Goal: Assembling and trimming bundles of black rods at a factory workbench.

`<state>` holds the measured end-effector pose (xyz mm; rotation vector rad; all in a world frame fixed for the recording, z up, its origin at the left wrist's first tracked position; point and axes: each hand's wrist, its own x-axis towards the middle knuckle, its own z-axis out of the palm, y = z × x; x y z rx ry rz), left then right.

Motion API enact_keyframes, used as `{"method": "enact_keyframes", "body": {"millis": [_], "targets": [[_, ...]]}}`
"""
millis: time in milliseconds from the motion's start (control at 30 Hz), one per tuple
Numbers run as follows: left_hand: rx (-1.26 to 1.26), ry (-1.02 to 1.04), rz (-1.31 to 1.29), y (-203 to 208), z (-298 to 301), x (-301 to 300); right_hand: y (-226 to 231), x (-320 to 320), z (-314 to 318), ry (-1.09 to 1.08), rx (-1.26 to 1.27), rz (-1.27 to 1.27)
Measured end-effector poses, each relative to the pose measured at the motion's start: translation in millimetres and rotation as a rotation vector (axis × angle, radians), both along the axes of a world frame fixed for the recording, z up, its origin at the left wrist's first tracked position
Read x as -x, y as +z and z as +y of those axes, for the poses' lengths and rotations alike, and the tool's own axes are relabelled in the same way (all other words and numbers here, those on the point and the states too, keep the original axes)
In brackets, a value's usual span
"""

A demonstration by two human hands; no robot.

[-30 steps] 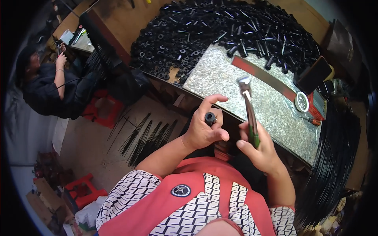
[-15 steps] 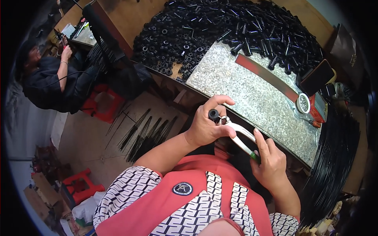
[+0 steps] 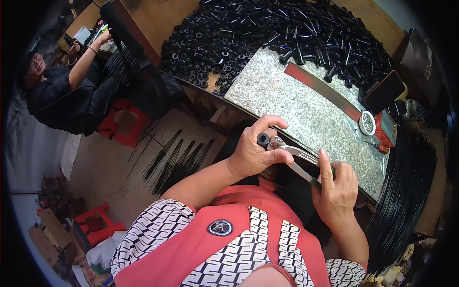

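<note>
Just in front of the table edge, my left hand is closed around a black tubular part, its round hollow end facing up. My left thumb lies beside the head of a pair of silver pliers, whose jaws are at the black part; what they bite on is too small to make out. My right hand is wrapped round the pliers' green-covered handles, with the index finger stretched along them.
A speckled worktop bears a long reddish metal strip, a white bowl of small bits and a propped phone. Behind lies a heap of black tubes. Black rods hang at right. A co-worker sits left.
My right hand has moved slightly right, and the pliers have turned a little, their handles closer together. My left hand keeps its hold. The co-worker has stretched an arm toward the other table.
</note>
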<state>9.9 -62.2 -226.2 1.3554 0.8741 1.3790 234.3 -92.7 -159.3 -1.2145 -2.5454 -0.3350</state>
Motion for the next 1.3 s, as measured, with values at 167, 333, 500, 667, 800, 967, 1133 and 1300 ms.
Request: {"method": "enact_keyframes", "body": {"millis": [167, 333, 500, 667, 800, 967, 1133, 1300], "targets": [[-0.013, 0.012, 0.015, 0, -1, -2, 4, -2, -2, 0.016, 0.014, -0.020], [-0.109, 0.057, 0.128, -2, -1, -2, 22, -2, -6, -0.003, 0.396, 0.026], [-0.105, 0.034, 0.119, -4, 2, -1, 27, -3, -3, -0.001, 0.527, 0.054], [-0.023, -0.017, 0.056, -3, 3, -1, 24, -3, -3, 0.029, 0.412, 0.092], [0.012, -0.066, 0.028, -10, 4, 5, 30, -11, -12, -0.025, 0.435, 0.029], [-0.079, -0.135, 0.020, -11, 4, 3, 30, -12, -18, 0.025, 0.352, 0.022], [-0.109, -0.164, 0.118, -1, 1, -2, 31, -12, -23, -0.006, 0.351, -0.023], [-0.004, -0.167, 0.084, 3, -3, -7, 29, -12, -22, -0.026, 0.578, 0.077]]}}
